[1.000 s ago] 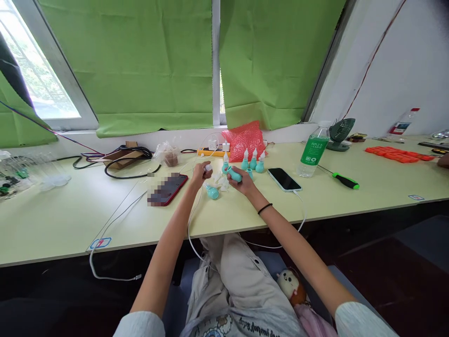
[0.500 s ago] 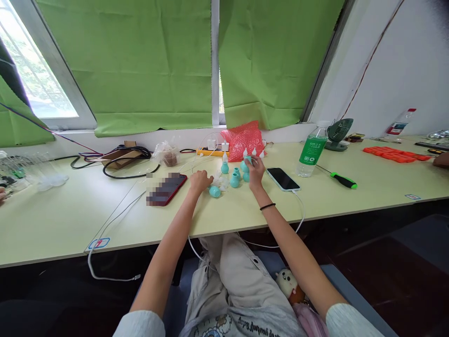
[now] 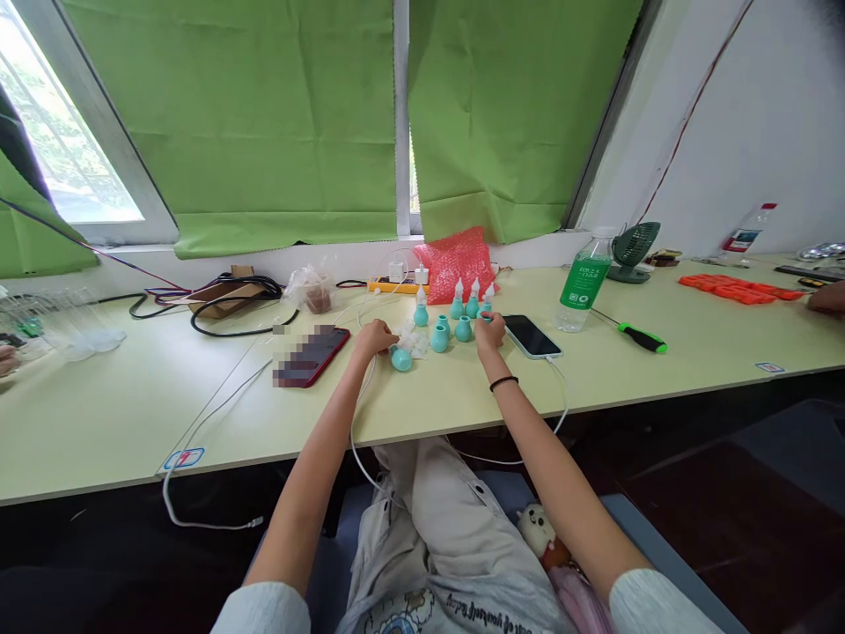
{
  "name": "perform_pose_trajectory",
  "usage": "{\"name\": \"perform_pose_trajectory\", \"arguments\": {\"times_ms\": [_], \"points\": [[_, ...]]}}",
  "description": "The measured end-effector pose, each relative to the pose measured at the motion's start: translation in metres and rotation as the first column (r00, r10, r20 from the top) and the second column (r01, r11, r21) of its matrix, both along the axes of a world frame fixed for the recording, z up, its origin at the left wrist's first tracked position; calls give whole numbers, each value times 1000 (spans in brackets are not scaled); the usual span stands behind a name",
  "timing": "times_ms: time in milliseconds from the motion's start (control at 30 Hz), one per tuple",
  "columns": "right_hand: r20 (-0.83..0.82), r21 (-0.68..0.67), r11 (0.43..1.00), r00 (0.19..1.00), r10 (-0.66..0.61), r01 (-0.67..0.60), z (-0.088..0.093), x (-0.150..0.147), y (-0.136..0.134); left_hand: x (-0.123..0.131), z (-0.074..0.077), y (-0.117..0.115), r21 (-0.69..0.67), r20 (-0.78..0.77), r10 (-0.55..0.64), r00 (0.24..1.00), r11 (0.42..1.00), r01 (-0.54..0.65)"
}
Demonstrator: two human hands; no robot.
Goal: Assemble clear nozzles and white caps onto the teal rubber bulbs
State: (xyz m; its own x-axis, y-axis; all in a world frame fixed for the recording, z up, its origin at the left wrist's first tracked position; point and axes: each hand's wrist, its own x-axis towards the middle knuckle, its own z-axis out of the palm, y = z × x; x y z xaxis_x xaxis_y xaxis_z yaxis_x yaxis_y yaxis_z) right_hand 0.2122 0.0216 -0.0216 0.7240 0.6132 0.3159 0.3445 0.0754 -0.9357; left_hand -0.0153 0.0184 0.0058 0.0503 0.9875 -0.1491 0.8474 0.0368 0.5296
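My left hand rests on the table with curled fingers beside a pile of clear plastic tips. What those fingers hold, if anything, cannot be made out. Just right of them a teal rubber bulb lies on its side. My right hand is closed round another teal bulb, mostly hidden by the fingers. Between the hands stand open-necked teal bulbs. Behind them are several bulbs fitted with pointed clear tips, including a tipped bulb standing apart on the left.
A red phone lies left of my hands, a charging phone to the right. Beyond stand a green-labelled bottle, a screwdriver and a small fan. A pink bubble-wrap bag and power strip sit behind.
My right hand has moved right and lower with its bulb, uncovering the standing bulbs and tipped bulbs behind. My left hand has hardly moved.
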Motion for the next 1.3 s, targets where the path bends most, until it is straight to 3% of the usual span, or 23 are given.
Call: {"name": "perform_pose_trajectory", "arguments": {"times_ms": [200,333,500,567,667,800,1000,1167,1300], "points": [[216,205,979,975,-49,4,9,-11,-12,1,6,-4,2,244,22,970,1000,-23],[484,336,923,875,2,-188,13,-32,-28,3,13,-6,83,411,19,911,995,-58],[784,222,835,601,154,-503,7,-61,-44,5,17,-7,200,568,-43,822,976,-87],[840,160,813,510,186,-559,5,-68,-48,6,19,-8,232,610,-90,787,970,-69],[875,107,801,438,205,-589,2,-73,-48,6,21,-12,263,645,-174,744,965,-3],[887,83,788,406,221,-610,-1,-73,-44,5,19,-12,274,640,-211,739,961,37],[890,70,743,379,255,-665,-5,-73,-45,9,7,-4,212,552,-118,825,977,-2],[883,75,727,384,270,-683,-4,-78,-48,0,9,3,168,446,-77,891,986,1],[860,94,745,431,273,-660,-1,-74,-47,-9,9,5,200,319,-57,946,980,-9]]}}
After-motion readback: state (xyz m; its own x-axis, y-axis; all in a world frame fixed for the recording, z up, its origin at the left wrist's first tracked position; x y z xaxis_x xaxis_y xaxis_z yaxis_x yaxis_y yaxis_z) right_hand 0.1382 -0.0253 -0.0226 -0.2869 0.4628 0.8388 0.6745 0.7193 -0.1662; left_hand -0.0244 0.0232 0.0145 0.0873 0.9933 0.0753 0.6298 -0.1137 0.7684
